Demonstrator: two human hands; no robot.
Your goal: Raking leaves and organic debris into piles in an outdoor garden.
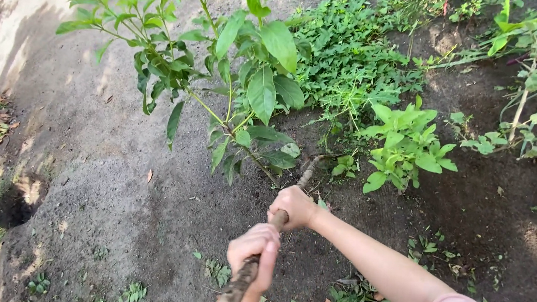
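1. Head view: our right hand point(294, 207) and left hand point(255, 248) are both clenched around one rough stick point(237, 286), right above left.
2. The stick runs from the bottom edge up to a leafy shrub point(237, 69) (its far end is hidden among leaves).
3. Open bare soil point(102, 174) lies to the left; weeds point(350, 54) crowd the right.
4. One small hole point(12, 206) sits near the left edge.

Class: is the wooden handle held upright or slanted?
Slanted. The wooden handle leans forward toward the soil, gripped by the left hand and right hand.
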